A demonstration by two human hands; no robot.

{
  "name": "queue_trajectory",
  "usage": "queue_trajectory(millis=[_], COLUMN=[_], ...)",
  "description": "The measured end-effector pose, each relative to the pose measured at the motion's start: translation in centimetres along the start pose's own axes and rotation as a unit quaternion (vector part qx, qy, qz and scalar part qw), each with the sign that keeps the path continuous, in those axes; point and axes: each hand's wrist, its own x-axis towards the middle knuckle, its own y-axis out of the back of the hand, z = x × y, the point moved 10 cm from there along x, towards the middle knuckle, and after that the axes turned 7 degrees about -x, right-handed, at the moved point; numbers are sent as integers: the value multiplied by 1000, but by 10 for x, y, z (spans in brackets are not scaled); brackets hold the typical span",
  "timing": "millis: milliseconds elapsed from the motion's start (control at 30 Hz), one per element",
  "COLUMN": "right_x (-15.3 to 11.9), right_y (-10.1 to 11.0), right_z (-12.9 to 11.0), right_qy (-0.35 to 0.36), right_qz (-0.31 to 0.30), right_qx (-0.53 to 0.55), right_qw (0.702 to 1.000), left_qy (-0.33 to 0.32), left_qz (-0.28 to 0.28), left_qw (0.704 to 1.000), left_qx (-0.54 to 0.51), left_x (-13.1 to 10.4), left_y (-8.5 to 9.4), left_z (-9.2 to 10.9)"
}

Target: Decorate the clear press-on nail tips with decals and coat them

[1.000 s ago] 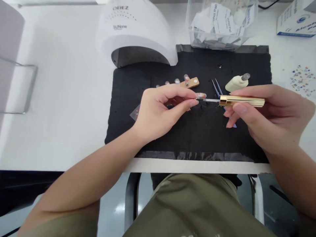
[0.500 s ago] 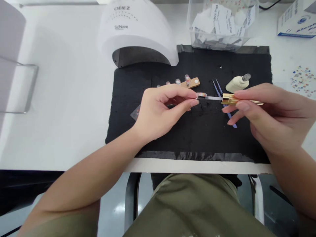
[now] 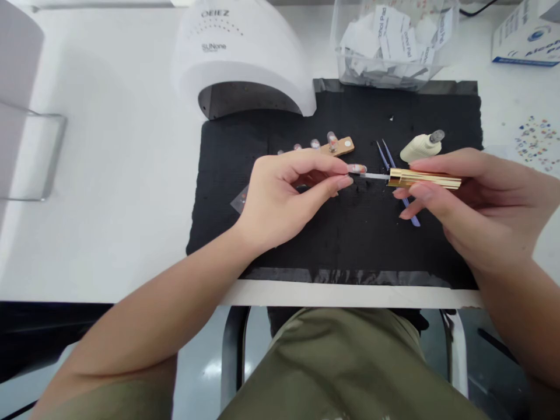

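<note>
Between the thumb and forefinger of my left hand (image 3: pixel 295 195) is a small decorated false nail (image 3: pixel 357 168), clear with orange and white bits. My right hand (image 3: pixel 485 204) pinches the gold cap of a nail polish brush (image 3: pixel 424 178). Its thin pale stem points left, and the tip is at the nail's underside or near edge; contact is hard to make out. Behind my left hand lies a wooden strip (image 3: pixel 343 147) carrying several more false nails (image 3: pixel 332 142). An uncapped cream polish bottle (image 3: pixel 420 148) and lilac tweezers (image 3: pixel 413 216) are by my right hand.
A white nail lamp (image 3: pixel 245 52) stands at the back left of the black mat (image 3: pixel 350 245). Behind the mat is a clear tub (image 3: pixel 389 76) of alcohol pads. An alcohol pad box (image 3: pixel 527 35) and scattered small decorations (image 3: pixel 540 143) are at right; a small clear packet (image 3: pixel 240 199) lies left.
The brush in my right hand has shifted slightly left and its cap has turned a little. My left hand holds the nail in nearly the same place, its decorated face now showing more.
</note>
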Motion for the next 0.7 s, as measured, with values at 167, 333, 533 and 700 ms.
queue_trajectory(millis=[167,333,533,700], right_x=[0,0,-2,-3], right_y=[1,0,2,1], right_z=[0,1,3,2], right_qy=[-4,-7,-40,-51], right_qz=[7,13,18,17], right_qx=[-10,-17,-27,-41], right_qw=[1000,1000,999,998], left_qy=[-3,-2,2,-4], left_qz=[2,0,-2,-2], left_qw=[1000,1000,1000,1000], left_qx=[8,2,12,6], left_x=[0,-1,0,0], left_y=[0,0,0,0], left_z=[1,1,0,1])
